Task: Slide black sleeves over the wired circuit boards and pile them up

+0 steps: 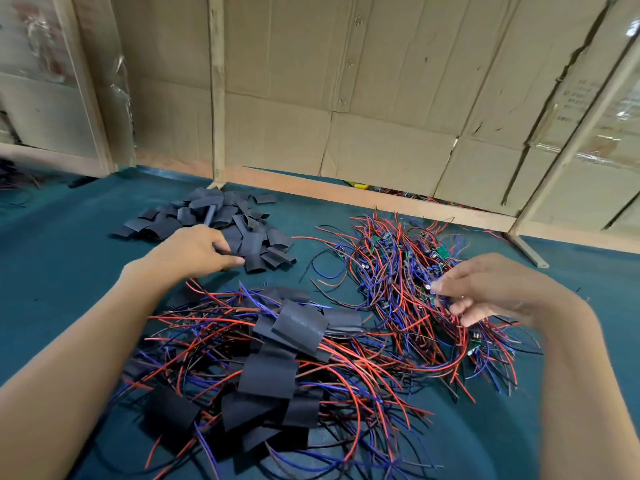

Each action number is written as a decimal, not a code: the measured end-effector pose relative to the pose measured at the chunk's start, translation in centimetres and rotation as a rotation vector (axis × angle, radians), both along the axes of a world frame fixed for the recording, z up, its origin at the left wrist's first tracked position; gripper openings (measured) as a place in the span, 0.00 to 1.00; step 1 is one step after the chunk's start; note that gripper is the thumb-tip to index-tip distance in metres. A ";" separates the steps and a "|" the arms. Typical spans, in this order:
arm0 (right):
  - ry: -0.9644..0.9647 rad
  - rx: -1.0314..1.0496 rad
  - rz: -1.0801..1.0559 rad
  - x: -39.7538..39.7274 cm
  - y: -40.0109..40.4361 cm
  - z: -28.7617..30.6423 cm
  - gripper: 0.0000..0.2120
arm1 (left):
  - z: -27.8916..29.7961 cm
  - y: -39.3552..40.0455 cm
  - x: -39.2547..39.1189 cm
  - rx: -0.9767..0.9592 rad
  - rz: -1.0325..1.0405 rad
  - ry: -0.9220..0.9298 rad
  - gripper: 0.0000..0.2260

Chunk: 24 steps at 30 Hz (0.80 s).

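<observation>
A heap of loose black sleeves lies at the back left of the green table. My left hand reaches into its near edge, its thumb and fingers closing on one sleeve. To the right is a tangle of bare circuit boards with red and blue wires. My right hand is over this tangle and pinches a small board and its wires at the fingertips. In front of me lies the pile of sleeved boards, black sleeves over trailing wires.
The green table top runs to a wooden frame with cardboard panels behind it. A wooden strut lies on the table at the right. More wires show at the far left edge.
</observation>
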State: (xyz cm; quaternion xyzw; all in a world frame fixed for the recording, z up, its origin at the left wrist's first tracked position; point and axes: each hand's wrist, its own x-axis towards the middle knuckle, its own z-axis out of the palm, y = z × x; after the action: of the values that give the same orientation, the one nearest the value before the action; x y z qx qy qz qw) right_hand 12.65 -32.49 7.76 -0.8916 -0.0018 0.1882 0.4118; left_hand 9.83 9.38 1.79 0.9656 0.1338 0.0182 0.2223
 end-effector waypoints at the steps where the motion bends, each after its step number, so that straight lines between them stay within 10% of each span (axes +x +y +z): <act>1: -0.006 0.065 0.007 -0.3 -0.1 0.2 0.08 | -0.2 0.1 0.1 0.016 0.036 -0.030 0.15; 8: -0.039 0.087 -0.027 -0.9 -0.2 0.6 0.14 | 0.5 1.3 0.0 0.025 0.128 -0.037 0.23; 16: -0.393 -0.008 -0.048 -1.1 1.4 2.8 0.11 | 5.4 0.9 -2.4 -0.519 0.046 -0.409 0.32; 24: -0.643 0.761 -0.050 -3.4 4.4 5.1 0.11 | 8.8 -3.9 -5.5 -0.560 -0.280 -0.396 0.24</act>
State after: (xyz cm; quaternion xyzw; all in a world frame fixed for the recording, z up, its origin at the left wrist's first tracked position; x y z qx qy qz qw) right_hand 9.23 -28.07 12.88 -0.6910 -0.1757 -0.1201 0.6908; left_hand 4.33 5.49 10.61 0.8540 -0.0454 0.1366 0.4999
